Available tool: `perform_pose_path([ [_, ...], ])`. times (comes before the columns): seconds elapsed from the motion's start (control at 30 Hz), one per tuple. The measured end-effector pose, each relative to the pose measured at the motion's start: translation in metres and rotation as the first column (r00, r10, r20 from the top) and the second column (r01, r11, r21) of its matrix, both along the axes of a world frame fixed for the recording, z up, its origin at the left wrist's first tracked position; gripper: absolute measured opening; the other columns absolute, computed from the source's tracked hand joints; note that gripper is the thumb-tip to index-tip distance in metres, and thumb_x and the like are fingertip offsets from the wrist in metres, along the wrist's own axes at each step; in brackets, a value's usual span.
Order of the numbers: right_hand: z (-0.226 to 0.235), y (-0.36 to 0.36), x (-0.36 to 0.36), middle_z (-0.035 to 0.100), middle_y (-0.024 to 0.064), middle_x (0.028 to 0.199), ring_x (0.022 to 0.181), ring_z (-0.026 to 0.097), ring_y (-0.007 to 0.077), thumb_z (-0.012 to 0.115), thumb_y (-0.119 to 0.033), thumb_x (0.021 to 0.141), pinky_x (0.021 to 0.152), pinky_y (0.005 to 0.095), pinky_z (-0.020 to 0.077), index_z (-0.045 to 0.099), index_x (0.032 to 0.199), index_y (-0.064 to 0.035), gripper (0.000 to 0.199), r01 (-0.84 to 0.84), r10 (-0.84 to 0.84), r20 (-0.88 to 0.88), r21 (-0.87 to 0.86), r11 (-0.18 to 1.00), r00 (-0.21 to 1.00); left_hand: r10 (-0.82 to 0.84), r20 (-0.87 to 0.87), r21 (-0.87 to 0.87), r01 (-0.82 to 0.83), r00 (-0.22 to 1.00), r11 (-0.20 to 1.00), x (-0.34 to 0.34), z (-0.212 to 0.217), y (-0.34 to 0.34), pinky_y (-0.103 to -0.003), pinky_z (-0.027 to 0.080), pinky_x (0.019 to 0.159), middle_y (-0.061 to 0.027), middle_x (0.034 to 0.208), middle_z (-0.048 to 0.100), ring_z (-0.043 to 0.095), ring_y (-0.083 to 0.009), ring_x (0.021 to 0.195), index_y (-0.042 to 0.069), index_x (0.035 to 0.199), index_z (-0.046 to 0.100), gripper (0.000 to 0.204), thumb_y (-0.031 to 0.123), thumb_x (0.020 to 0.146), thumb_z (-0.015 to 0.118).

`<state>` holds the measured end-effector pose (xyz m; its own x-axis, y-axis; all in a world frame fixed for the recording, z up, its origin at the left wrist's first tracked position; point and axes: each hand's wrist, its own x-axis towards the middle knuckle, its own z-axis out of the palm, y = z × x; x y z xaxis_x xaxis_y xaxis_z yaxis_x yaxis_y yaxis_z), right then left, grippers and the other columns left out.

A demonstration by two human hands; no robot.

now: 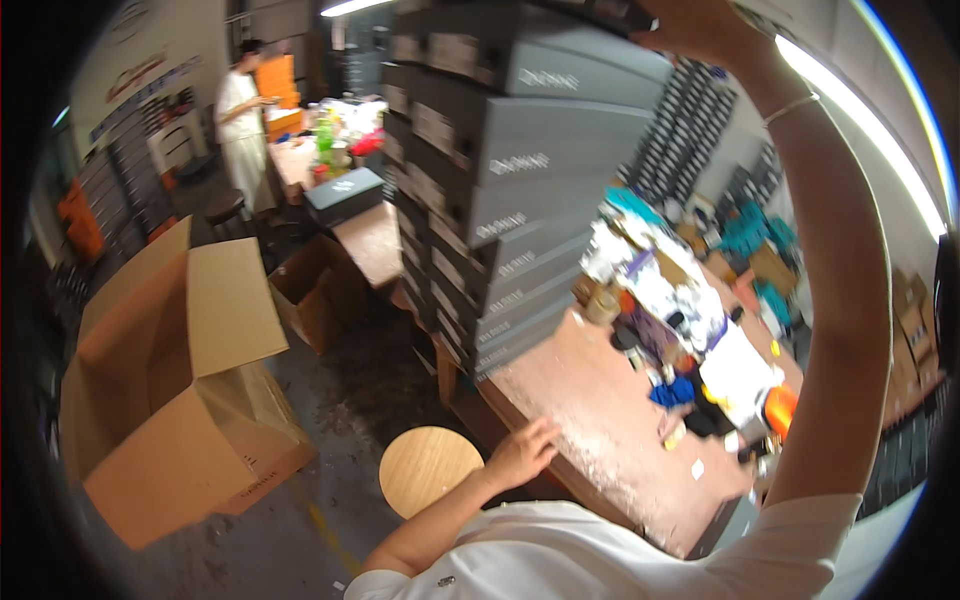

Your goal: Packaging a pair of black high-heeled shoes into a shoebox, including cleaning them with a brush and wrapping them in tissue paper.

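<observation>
- White-sleeved, the right hand (695, 25) is raised to the upper edge of a tall stack of grey boxes (535, 150); whether it clamps a box I cannot tell
- Left hand (522, 453) holds nothing, its fingers slightly bent, by the edge of the pinkish bench (600, 410)
- Stack stands on that bench, at least eight boxes high, so I judge the stacking well along; how many are left cannot be told
- Another grey box (345, 195) lies apart, beyond the stack
- Two open cartons on the floor, one large (235, 310), one smaller (318, 290); no grey box shows inside either
- One round wooden stool (430, 468) beside the left forearm
- One co-worker (243, 130), well apart
</observation>
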<state>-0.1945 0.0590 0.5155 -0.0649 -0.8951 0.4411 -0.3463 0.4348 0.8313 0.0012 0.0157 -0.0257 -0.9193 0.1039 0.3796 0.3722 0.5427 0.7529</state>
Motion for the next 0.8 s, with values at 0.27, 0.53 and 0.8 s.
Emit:
perform_pose_path([
  [0.27, -0.164, 0.236, 0.042, 0.041, 0.023, 0.137, 0.127, 0.04, 0.0449, 0.082, -0.023, 0.063, 0.101, 0.0514, 0.0372, 0.057, 0.095, -0.0079, 0.043, -0.346, 0.308, -0.16, -0.354, 0.869, 0.938, -0.12, -0.144, 0.695, 0.187, 0.982, 0.694, -0.081, 0.1, 0.01, -0.042, 0.036, 0.104, -0.0132, 0.138, 0.044, 0.045, -0.0295, 0.124, 0.004, 0.137, 0.041, 0.068, 0.048, 0.088, 0.058],
  [0.53, -0.462, 0.309, 0.172, 0.052, 0.0125, 0.125, 0.125, 0.044, 0.0297, 0.078, -0.019, 0.074, 0.106, 0.0597, 0.0287, 0.059, 0.079, -0.0089, 0.021, -0.029, 0.568, 0.683, -0.628, 0.778, 0.459, -0.626, -0.23, 0.969, 0.235, 0.745, -0.077, -0.145, -0.043, 0.084, -0.037, 0.045, 0.094, -0.0081, 0.123, 0.053, 0.052, -0.0215, 0.111, 0.006, 0.133, 0.046, 0.068, 0.061, 0.093, 0.037],
  [0.8, -0.65, 0.331, 0.149, 0.055, 0.0225, 0.117, 0.11, 0.053, 0.0352, 0.076, -0.027, 0.077, 0.096, 0.0423, 0.0414, 0.051, 0.111, 0.0028, 0.051, 0.944, 0.766, 0.641, -0.28, 0.173, 0.049, -0.187, 0.814, 0.493, -0.483, 0.55, 0.724, -0.132, -0.167, 0.118, -0.03, 0.05, 0.078, -0.009, 0.102, 0.064, 0.061, -0.0176, 0.091, -0.003, 0.113, 0.059, 0.035, 0.028, 0.096, 0.053],
])
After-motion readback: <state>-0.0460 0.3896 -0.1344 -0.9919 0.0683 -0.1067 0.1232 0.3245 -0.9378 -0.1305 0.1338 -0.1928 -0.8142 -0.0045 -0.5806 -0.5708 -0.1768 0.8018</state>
